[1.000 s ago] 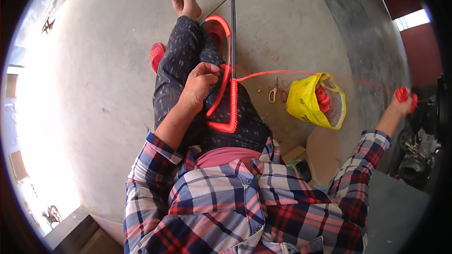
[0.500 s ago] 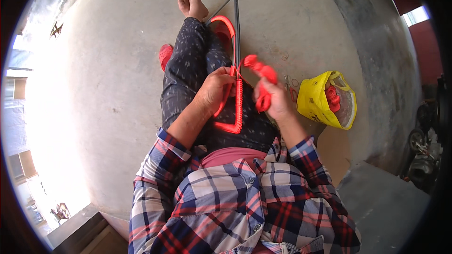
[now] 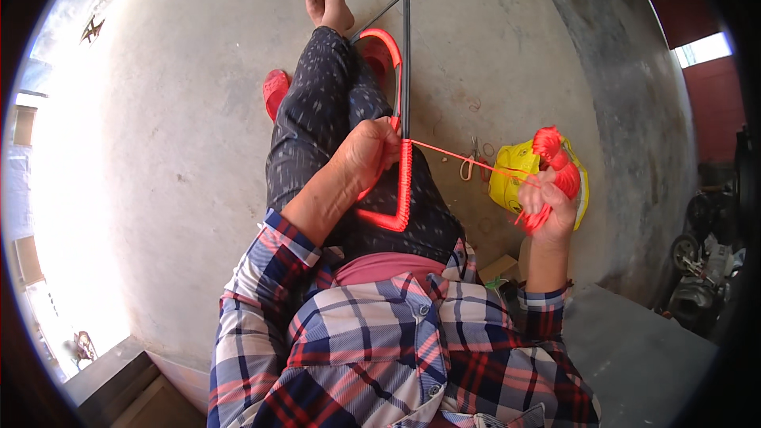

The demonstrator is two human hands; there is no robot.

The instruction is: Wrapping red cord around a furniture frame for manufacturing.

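A dark, angular metal frame (image 3: 406, 63) rests across my lap and legs. Red cord is wound in tight turns (image 3: 405, 182) along its near side and bottom edge, and a red-covered curved bar (image 3: 384, 35) rises at its far part. My left hand (image 3: 371, 147) is closed round the frame just left of the last turns; some fingers are hidden. Out to the right, my right hand (image 3: 549, 204) grips a bundle of red cord (image 3: 558, 162). One strand (image 3: 452, 154) runs taut from the frame to that hand.
Behind my right hand a yellow bag (image 3: 504, 184) stands on the concrete floor. Scissors (image 3: 468, 168) lie beside it. A red shoe (image 3: 276, 93) is left of my legs. A grey surface (image 3: 634, 349) is at lower right, and a motorbike (image 3: 694, 269) stands at the far right.
My right hand has swung from beside the frame out to the right with the cord bundle, drawing the strand straight. My left hand has stayed on the frame.
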